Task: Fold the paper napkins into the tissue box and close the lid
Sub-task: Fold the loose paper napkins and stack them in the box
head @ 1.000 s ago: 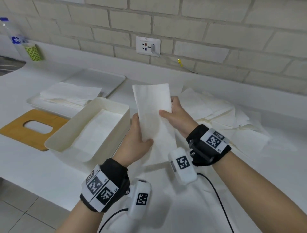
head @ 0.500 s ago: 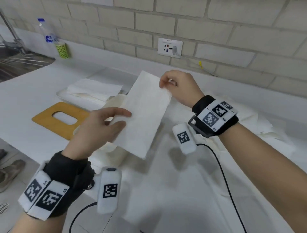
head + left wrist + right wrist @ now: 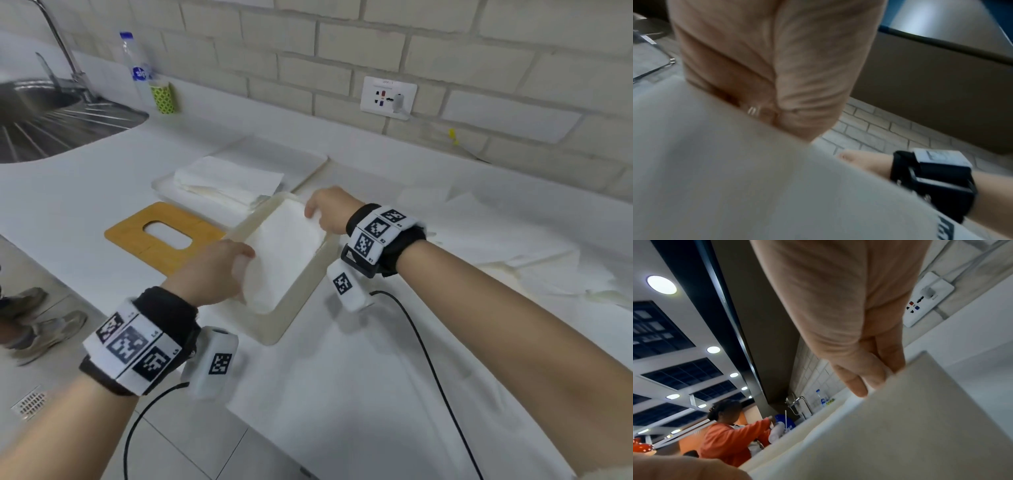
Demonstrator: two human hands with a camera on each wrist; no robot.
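A folded white napkin (image 3: 284, 253) lies lengthwise in the mouth of the cream tissue box (image 3: 301, 305), held at both ends. My left hand (image 3: 245, 263) grips its near end; the fingers are hidden under the paper. My right hand (image 3: 312, 213) pinches the far corner. In the right wrist view the fingertips (image 3: 859, 382) press on the napkin (image 3: 900, 426) edge. The left wrist view shows only my palm (image 3: 777, 65) over blurred paper (image 3: 735, 178). The wooden lid (image 3: 137, 236) with an oval slot lies flat on the counter left of the box.
A white tray (image 3: 308, 161) behind the box holds a stack of napkins (image 3: 226, 181). Loose napkins (image 3: 513, 246) spread over the counter at right. A sink (image 3: 51, 113), bottle (image 3: 137, 68) and green cup (image 3: 162, 97) stand far left. A person in orange (image 3: 725, 438) works by the sink.
Both hands carried the folded napkin from in front of me, leftward and down into the box opening. My left hand's grip shifted to the near end.
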